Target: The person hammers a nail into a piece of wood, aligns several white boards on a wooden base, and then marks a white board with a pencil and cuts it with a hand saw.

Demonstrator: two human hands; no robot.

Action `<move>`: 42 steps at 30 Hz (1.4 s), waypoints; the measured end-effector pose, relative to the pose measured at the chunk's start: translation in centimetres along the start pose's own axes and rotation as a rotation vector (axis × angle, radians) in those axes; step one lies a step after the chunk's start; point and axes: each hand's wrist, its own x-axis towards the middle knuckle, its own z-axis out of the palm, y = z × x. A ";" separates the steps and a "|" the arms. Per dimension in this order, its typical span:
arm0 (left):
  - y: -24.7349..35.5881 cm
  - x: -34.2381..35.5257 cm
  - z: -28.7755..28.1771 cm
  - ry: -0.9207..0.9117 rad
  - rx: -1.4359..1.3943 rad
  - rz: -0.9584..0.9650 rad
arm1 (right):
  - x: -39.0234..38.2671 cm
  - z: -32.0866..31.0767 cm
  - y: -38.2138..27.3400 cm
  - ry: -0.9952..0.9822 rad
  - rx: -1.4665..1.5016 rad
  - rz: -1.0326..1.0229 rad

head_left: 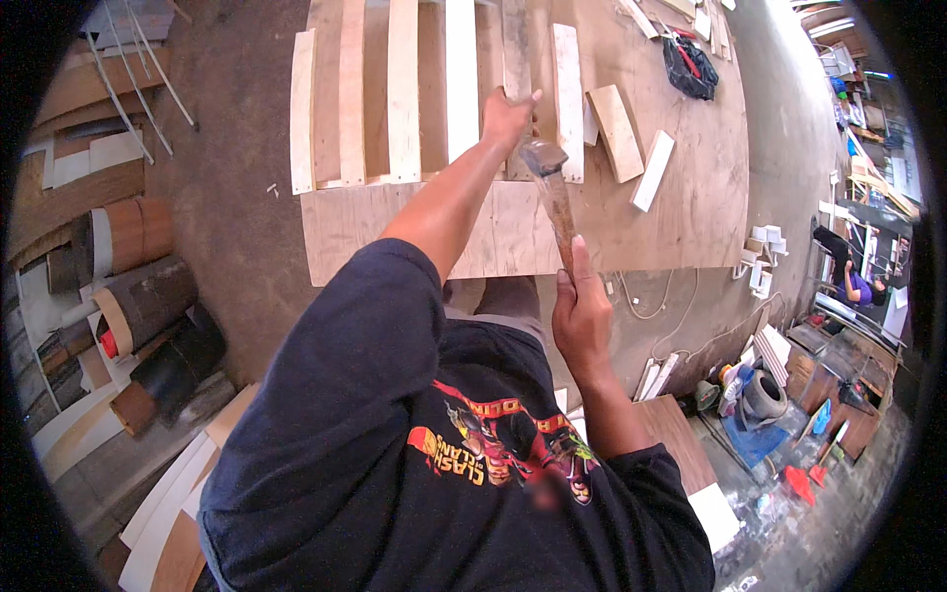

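My right hand [582,321] is closed around the lower end of a hammer's [558,205] wooden handle. The hammer points away from me, its metal head raised over the near end of a greyish wooden slat [516,54]. My left hand [509,120] grips that slat a little beyond the hammer head; its fingertips are partly hidden. To its left, several pale slats [403,94] lie side by side, their near ends on a crosspiece along the plywood tabletop [414,232]. Another pale slat [567,99] lies just right of my left hand.
Loose wood blocks [617,133] and a black plastic bag [690,69] with a red-handled item lie on the table's right side. Rolls of sheet material [148,296] are stacked at left. Cables [651,311] run across the floor. Another person [856,281] is at far right.
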 end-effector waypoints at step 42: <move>1.2 -0.1 0.4 -0.003 0.054 -0.055 | -0.1 4.0 3.4 -0.280 -0.162 0.312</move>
